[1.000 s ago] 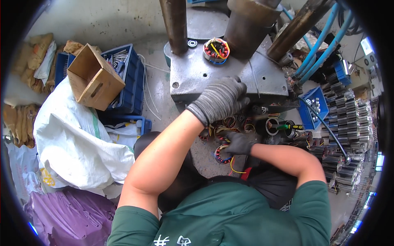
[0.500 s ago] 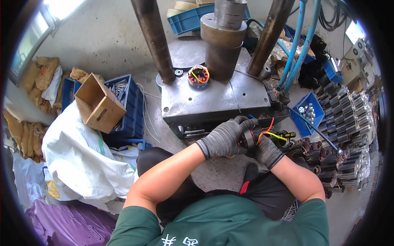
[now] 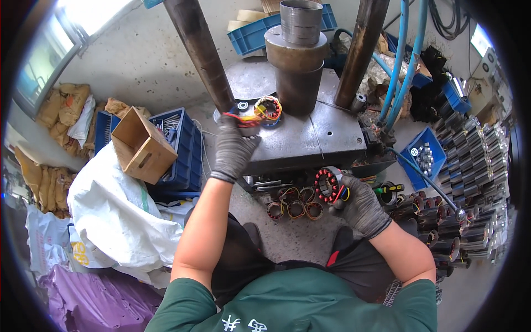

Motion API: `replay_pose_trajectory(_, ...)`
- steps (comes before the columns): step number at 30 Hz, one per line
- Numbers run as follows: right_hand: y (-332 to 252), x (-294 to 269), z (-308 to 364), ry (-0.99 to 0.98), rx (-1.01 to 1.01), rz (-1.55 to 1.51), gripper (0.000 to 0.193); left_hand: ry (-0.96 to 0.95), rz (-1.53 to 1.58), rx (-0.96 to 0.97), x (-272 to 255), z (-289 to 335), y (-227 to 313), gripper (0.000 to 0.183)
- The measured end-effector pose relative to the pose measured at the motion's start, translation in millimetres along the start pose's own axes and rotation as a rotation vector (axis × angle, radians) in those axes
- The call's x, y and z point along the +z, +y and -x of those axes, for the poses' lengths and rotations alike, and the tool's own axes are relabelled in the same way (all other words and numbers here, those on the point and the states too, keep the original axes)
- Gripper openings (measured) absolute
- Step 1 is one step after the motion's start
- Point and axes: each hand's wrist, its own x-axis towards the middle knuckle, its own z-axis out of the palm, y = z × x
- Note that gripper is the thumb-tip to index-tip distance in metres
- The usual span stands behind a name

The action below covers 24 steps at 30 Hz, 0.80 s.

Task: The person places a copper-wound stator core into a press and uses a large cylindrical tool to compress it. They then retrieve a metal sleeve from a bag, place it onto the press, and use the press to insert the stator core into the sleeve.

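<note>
Stator windings are what both of my hands are on. My left hand (image 3: 231,150), gloved in grey, is stretched to the far side and its fingers (image 3: 228,126) are closed on the red and yellow leads (image 3: 242,119) of a wound stator (image 3: 268,108) that sits on the steel press plate (image 3: 318,135), just in front of the heavy cylindrical ram (image 3: 296,66). My right hand (image 3: 359,205), also gloved, is nearer to me and lower, and its fingers are clenched around a second stator (image 3: 329,185), a red-cored ring held on edge with coloured wires trailing from it.

Outward from there, three more wound rings (image 3: 293,209) lie in a row on the floor just below the plate's near edge, between my two arms. I judge the work to be mid-cycle: one piece is on the plate under the ram, one is in hand, and a few lie waiting or finished on the floor; I cannot tell which.

To the right, rows of dark metal cylinders (image 3: 475,182) and a small blue bin of parts (image 3: 423,157) stand close by. On the left sit an open cardboard box (image 3: 141,146) on a blue crate (image 3: 185,152) and a white sack (image 3: 119,213).
</note>
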Motion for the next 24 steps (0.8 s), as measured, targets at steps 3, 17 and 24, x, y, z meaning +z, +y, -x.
replay_pose_trajectory(3, -5, 5, 1, -0.185, -0.003, -0.042, 0.043, 0.097, -0.303, -0.196, -16, -11, -28, 0.086)
replay_pose_trajectory(17, -14, 3, -8, -0.259, -0.066, -0.252, 0.043, 0.618, -0.224, 0.596, -16, 16, 56, 0.064)
replay_pose_trajectory(24, -14, 7, -13, -0.441, -0.054, -0.352, 0.052, -0.459, 0.236, 0.408, 39, 68, 87, 0.113)
